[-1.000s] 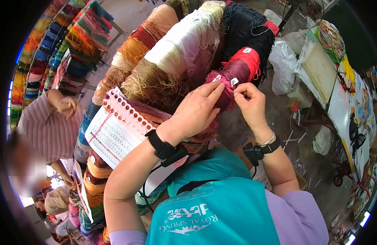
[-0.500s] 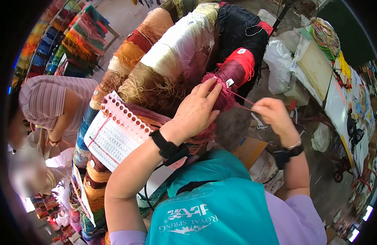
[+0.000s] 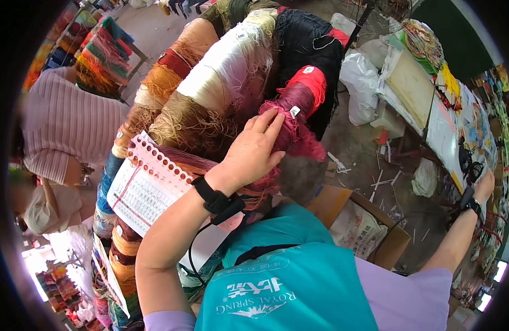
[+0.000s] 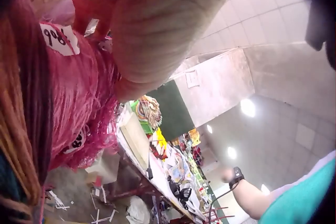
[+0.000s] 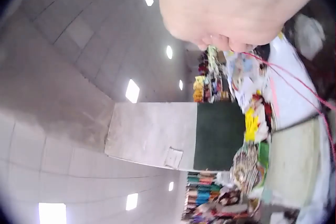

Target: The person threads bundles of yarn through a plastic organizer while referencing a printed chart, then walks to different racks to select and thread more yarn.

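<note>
My left hand point(image 3: 250, 153) rests with fairly straight fingers on a pink thread bundle point(image 3: 301, 138), beside a small white label point(image 3: 295, 112). In the left wrist view, my palm point(image 4: 152, 29) lies against the pink threads point(image 4: 79, 90), near a numbered label point(image 4: 62, 40). Far out to the right, my right hand point(image 3: 484, 186) is at the end of an outstretched arm. The right wrist view shows that hand point(image 5: 231, 8) with curled fingers pinching a pink thread point(image 5: 294, 78), whose strands trail off to the right.
Cream point(image 3: 210, 83), tan and black thread bundles point(image 3: 307, 47) lie beyond the left hand. A punched chart card point(image 3: 147, 196) sits left of the forearm. An open cardboard box point(image 3: 389, 248) stands low at the right, near a cluttered table point(image 3: 456, 146). Another person point(image 3: 70, 121) is at the left.
My right hand has moved from beside the pink bundle far out to the right, drawing thread away. My left hand has stayed on the bundle. The view has shifted slightly.
</note>
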Tool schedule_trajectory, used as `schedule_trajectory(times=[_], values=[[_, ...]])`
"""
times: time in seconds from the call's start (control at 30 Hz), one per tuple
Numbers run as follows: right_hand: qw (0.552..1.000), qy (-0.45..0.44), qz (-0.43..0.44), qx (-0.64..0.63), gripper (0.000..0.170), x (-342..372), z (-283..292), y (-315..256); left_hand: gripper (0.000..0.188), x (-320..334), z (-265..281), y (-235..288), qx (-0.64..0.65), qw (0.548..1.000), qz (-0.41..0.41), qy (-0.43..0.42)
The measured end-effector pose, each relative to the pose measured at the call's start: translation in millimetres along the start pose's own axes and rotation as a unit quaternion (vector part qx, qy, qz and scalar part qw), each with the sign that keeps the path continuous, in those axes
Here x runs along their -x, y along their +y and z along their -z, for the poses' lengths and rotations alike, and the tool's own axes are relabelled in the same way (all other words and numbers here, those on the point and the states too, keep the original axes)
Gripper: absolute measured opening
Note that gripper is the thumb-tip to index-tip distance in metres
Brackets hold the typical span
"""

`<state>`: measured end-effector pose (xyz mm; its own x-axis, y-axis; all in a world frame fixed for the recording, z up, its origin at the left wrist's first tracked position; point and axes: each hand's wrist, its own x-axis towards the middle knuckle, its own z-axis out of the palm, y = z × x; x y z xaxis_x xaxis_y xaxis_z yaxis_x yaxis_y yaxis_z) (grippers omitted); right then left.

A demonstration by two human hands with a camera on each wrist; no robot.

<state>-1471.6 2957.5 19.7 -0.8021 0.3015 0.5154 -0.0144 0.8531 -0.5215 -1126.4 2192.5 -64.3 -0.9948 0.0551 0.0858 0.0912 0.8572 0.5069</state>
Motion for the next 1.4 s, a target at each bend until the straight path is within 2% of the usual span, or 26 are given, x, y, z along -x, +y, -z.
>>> schedule_trajectory(times=[0.03, 0.1, 0.13, 0.17, 0.23, 0.27, 0.3, 0.33, 0.37, 0.4, 0.47, 0.5, 0.6, 0.63, 0.67, 0.73, 0.8, 0.87, 0.93, 1.0, 1.07, 1.13, 1.2, 1.27, 1.37, 1.4], values=[[0.997, 0.03, -0.02, 0.062, 0.043, 0, 1, -29, 0.076, 0, 1, 0, 0.007, 1.0, 0.0, 0.0], [0.979, -0.076, 0.099, 0.164, 0.041, 40, -26, -133, 0.073, 2, 3, -2, 0.021, 1.0, 0.001, -0.001], [0.969, -0.129, 0.164, 0.135, 0.037, 70, -44, -185, 0.071, 3, 6, -2, 0.02, 1.0, 0.002, 0.017], [0.953, -0.236, 0.184, 0.035, 0.029, 81, -71, -207, 0.069, 4, 12, -1, 0.019, 0.999, 0.001, 0.034], [0.89, -0.389, 0.225, -0.078, 0.016, 171, -96, -319, 0.061, 6, 30, 9, 0.017, 0.996, -0.007, 0.085], [0.848, -0.479, 0.163, -0.155, 0.015, 227, -92, -384, 0.06, 7, 42, 19, 0.107, 0.992, -0.008, 0.067], [0.803, -0.544, 0.185, -0.158, 0.015, 261, -90, -423, 0.059, 9, 53, 30, 0.197, 0.979, -0.008, 0.05], [0.748, -0.559, 0.27, -0.234, 0.013, 296, -90, -453, 0.058, 12, 60, 38, 0.284, 0.958, -0.006, 0.034], [0.712, -0.588, 0.278, -0.266, 0.012, 323, -89, -477, 0.058, 17, 61, 46, 0.339, 0.94, -0.021, 0.036], [0.673, -0.615, 0.285, -0.296, 0.01, 344, -87, -494, 0.05, 24, 68, 55, 0.396, 0.917, 0.03, -0.023], [0.643, -0.646, 0.275, -0.305, 0.007, 365, -84, -519, 0.034, 35, 54, 48, 0.56, 0.82, 0.092, -0.074], [0.629, -0.677, 0.254, -0.286, 0.005, 366, -80, -529, 0.02, 43, 63, 47, 0.577, 0.791, 0.182, -0.085], [0.594, -0.587, 0.46, -0.302, 0.003, 357, -100, -534, 0.02, 68, 78, 25, 0.543, 0.813, 0.212, -0.004], [0.553, -0.65, 0.383, -0.354, 0.002, 353, -109, -532, 0.023, 77, 81, 14, 0.559, 0.803, 0.205, 0.027], [0.533, -0.667, 0.305, -0.423, 0.005, 356, -115, -534, 0.026, 83, 81, 3, 0.555, 0.802, 0.215, 0.06], [0.443, -0.704, 0.102, -0.546, 0.012, 364, -122, -548, 0.028, 91, 80, -4, 0.57, 0.788, 0.225, 0.066], [0.294, -0.737, -0.033, -0.608, 0.018, 375, -125, -569, 0.027, 92, 77, 5, 0.562, 0.797, 0.221, 0.029], [0.106, -0.781, -0.114, -0.604, 0.02, 381, -133, -589, 0.026, 92, 67, 14, 0.616, 0.761, 0.206, 0.002], [0.22, -0.754, -0.073, -0.615, 0.014, 399, -135, -607, 0.026, 96, 54, 15, 0.623, 0.761, 0.181, 0.004], [0.323, -0.748, 0.009, -0.58, 0.013, 409, -149, -619, 0.025, 110, 47, 5, 0.369, 0.911, 0.08, 0.167], [0.389, -0.768, 0.104, -0.498, 0.019, 426, -148, -630, 0.025, 130, 51, 1, 0.3, 0.918, 0.135, 0.219], [0.404, -0.777, 0.189, -0.444, 0.019, 453, -137, -643, 0.024, 161, 85, 10, 0.448, 0.81, 0.334, 0.175], [0.336, -0.817, 0.16, -0.439, 0.018, 480, -140, -649, 0.023, 183, 92, 1, 0.477, 0.756, 0.377, 0.244], [0.276, -0.849, 0.165, -0.42, 0.023, 500, -143, -657, 0.023, 193, 95, -3, 0.53, 0.705, 0.349, 0.318], [0.256, -0.851, 0.186, -0.42, 0.026, 527, -149, -662, 0.021, 196, 99, -3, 0.584, 0.642, 0.325, 0.376], [0.251, -0.849, 0.19, -0.425, 0.027, 533, -149, -663, 0.021, 199, 97, -8, 0.573, 0.655, 0.323, 0.373]])
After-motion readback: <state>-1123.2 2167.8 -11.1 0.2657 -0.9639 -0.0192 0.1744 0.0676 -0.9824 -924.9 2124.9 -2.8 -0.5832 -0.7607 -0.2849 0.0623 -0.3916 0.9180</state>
